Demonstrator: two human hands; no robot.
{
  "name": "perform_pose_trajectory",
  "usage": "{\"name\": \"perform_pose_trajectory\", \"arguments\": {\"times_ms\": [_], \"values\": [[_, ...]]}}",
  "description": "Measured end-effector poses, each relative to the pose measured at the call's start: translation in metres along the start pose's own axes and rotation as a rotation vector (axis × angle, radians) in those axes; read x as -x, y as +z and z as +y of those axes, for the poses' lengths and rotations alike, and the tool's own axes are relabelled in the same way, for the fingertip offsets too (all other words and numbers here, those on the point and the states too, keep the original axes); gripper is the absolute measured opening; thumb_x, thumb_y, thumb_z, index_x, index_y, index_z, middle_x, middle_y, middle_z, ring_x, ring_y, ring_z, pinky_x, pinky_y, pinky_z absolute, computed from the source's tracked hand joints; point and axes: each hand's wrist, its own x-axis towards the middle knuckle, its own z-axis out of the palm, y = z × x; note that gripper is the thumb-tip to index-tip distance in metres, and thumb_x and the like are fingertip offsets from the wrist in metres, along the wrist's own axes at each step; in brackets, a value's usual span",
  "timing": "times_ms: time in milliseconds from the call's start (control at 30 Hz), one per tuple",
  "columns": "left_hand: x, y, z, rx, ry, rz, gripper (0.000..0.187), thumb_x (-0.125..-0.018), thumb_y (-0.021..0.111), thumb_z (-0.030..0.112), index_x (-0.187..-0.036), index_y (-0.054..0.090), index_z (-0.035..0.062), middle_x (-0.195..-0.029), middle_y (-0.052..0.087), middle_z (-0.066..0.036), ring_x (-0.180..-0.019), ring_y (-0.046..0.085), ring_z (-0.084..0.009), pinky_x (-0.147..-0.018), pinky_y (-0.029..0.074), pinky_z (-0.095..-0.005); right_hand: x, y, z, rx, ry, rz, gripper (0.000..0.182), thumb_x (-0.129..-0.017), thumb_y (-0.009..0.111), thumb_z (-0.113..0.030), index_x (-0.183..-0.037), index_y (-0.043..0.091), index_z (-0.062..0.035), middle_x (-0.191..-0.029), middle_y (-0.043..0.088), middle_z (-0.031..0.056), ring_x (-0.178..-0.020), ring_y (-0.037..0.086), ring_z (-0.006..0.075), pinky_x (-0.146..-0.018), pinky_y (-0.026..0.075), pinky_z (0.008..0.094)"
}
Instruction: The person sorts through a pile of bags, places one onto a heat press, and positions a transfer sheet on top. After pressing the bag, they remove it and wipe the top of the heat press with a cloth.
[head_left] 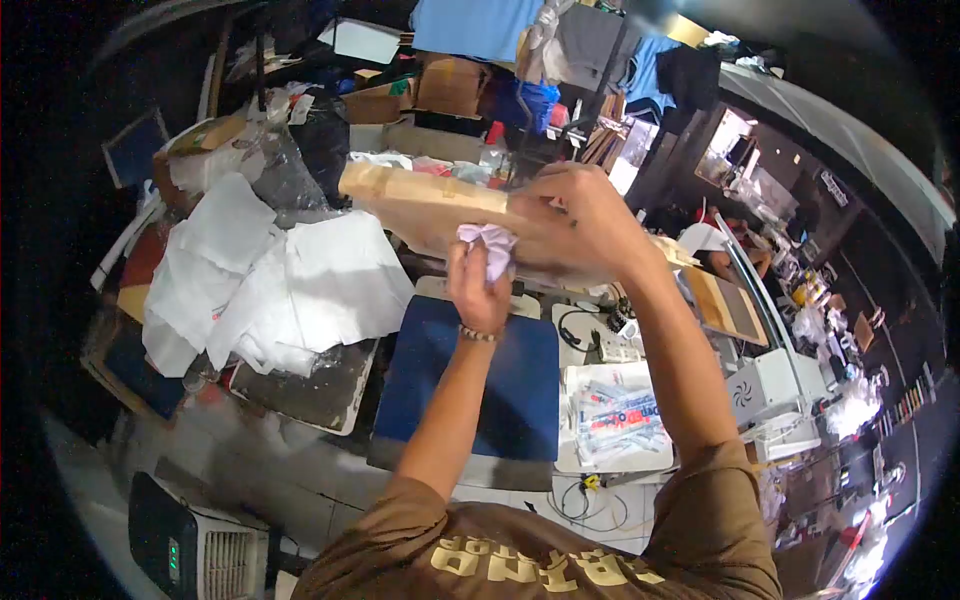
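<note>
My left hand (479, 290) is closed around a crumpled pale lilac cloth (490, 246), which it presses against the underside of a raised wooden-framed panel, seemingly a printing screen (425, 203). My right hand (580, 215) is at the panel's right end, partly blurred, with bent fingers at its upper edge; what they grip is not clear. The panel is tilted up above a dark blue flat board (470, 380). White printed bags or sheets (620, 412) lie on a pale board to the right of it.
Large white sheets (300, 280) are spread over a board on the left. A white machine with a fan grille (765, 385) stands at right, and a boxy vented appliance (195, 545) at lower left. Cables (590, 505) lie near the floor. Cardboard boxes (450, 85) fill the back.
</note>
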Motion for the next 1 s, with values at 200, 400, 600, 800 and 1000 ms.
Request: {"name": "perform_pose_trajectory", "arguments": {"times_ms": [200,400,600,800,1000], "values": [[0.012,-0.030,-0.014,-0.068,-0.239,0.029,0.022,-0.078,0.071,0.001,-0.098,0.063,-0.0039,-0.089,0.062,-0.017,-0.081,0.062,-0.0330,-0.078,0.050,-0.0383,-0.005,0.001,0.005,-0.129,0.023,-0.004,0.019,-0.074,0.071,-0.016,-0.081,0.072,0.0017,-0.077,0.065,0.0216,-0.073,0.064,0.0382,-0.069,0.050,0.0436],[0.005,0.009,-0.006,-0.102,-0.075,0.076,0.022,-0.078,0.067,0.000,-0.099,0.060,-0.0041,-0.098,0.060,-0.023,-0.091,0.059,-0.0390,-0.081,0.049,-0.0425,-0.007,0.004,0.006,-0.096,-0.001,0.242,0.025,-0.073,0.078,-0.018,-0.082,0.065,0.0018,-0.081,0.066,0.0176,-0.077,0.063,0.0334,-0.072,0.050,0.0419],[0.022,-0.023,-0.018,-0.067,-0.403,0.022,0.021,-0.079,0.068,0.001,-0.099,0.062,-0.0011,-0.092,0.061,-0.020,-0.085,0.061,-0.0406,-0.074,0.049,-0.0433,-0.010,-0.004,0.015,-0.210,0.112,0.063,0.018,-0.074,0.074,-0.011,-0.082,0.065,0.0031,-0.076,0.066,0.0161,-0.071,0.065,0.0247,-0.067,0.050,0.0338],[0.004,0.011,0.000,-0.072,-0.100,0.060,0.026,-0.077,0.066,-0.001,-0.101,0.058,-0.0040,-0.099,0.058,-0.022,-0.094,0.057,-0.0406,-0.084,0.046,-0.0444,-0.012,0.000,0.022,-0.357,0.196,-0.012,0.014,-0.079,0.073,-0.008,-0.085,0.066,0.0015,-0.078,0.068,0.0070,-0.073,0.062,0.0122,-0.065,0.049,0.0288],[0.025,-0.023,-0.018,-0.098,-0.334,-0.078,0.019,-0.083,0.070,0.006,-0.098,0.062,-0.0034,-0.094,0.060,-0.020,-0.090,0.057,-0.0339,-0.084,0.046,-0.0414,-0.014,-0.014,0.031,-0.342,0.153,-0.100,0.014,-0.082,0.071,-0.009,-0.090,0.067,0.0005,-0.080,0.069,0.0052,-0.073,0.062,0.0108,-0.065,0.048,0.0274]]}}
